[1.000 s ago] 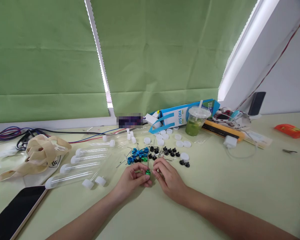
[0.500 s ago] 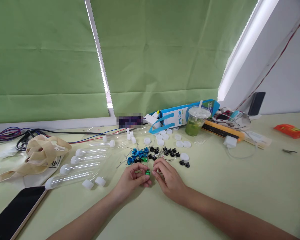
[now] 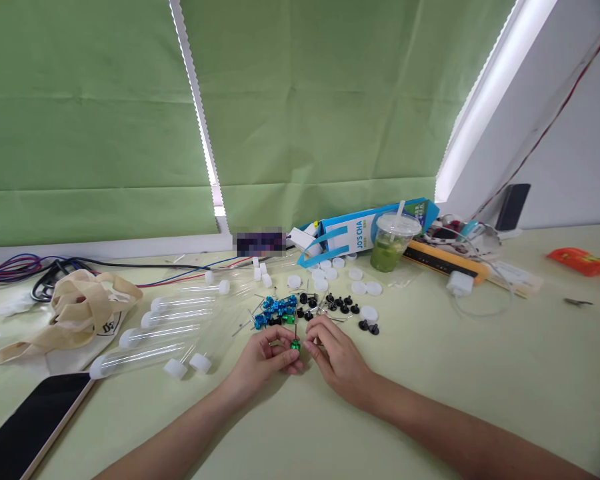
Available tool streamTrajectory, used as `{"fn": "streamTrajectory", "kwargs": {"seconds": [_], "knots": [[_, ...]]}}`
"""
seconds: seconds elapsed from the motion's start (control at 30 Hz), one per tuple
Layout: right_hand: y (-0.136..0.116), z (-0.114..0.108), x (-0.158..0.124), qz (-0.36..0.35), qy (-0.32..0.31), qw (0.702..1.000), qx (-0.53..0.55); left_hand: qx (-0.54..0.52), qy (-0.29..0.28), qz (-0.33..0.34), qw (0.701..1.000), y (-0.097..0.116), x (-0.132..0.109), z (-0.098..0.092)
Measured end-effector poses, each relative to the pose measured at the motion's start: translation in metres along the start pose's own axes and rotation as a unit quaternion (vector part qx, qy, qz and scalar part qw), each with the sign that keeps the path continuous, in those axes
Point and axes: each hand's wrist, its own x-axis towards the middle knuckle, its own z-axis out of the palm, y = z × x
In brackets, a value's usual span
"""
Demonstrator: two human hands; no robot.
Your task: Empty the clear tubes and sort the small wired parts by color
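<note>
My left hand (image 3: pixel 266 353) pinches a small shiny green part (image 3: pixel 295 345) with a thin dark pin standing up from it. Close beside it on the right, my right hand (image 3: pixel 334 353) has thumb and fingertips pressed together; a thin end seems to show there, too small to name. Just beyond my hands lies a pile of blue metallic parts with thin pins (image 3: pixel 275 307). Another green piece (image 3: pixel 289 319) rests at that pile's edge. Several black disc-shaped pieces with short stems (image 3: pixel 337 303) are scattered to its right.
Clear tubes (image 3: pixel 150 359) with white caps lie left, near a cloth bag (image 3: pixel 80 307) and a phone (image 3: pixel 35 420). White round lids (image 3: pixel 359 287) lie behind the black pieces. Farther back stand a drink cup (image 3: pixel 393 243) and a blue-white bag (image 3: pixel 353 233). A white charger (image 3: pixel 461 284) lies right.
</note>
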Motion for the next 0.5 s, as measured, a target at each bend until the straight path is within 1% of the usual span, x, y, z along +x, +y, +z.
{"fn": "streamTrajectory", "kwargs": {"seconds": [0.2,0.5], "knots": [[-0.0006,-0.0004,0.0004,-0.002,0.021,1.000,0.000,-0.008,0.008,-0.001,1.000,0.0017,0.0001,0.0012],[0.0008,0.0010,0.0003,-0.009,0.015,1.000,0.001,-0.003,0.007,-0.005,1.000,0.0024,0.0007,0.0011]]}}
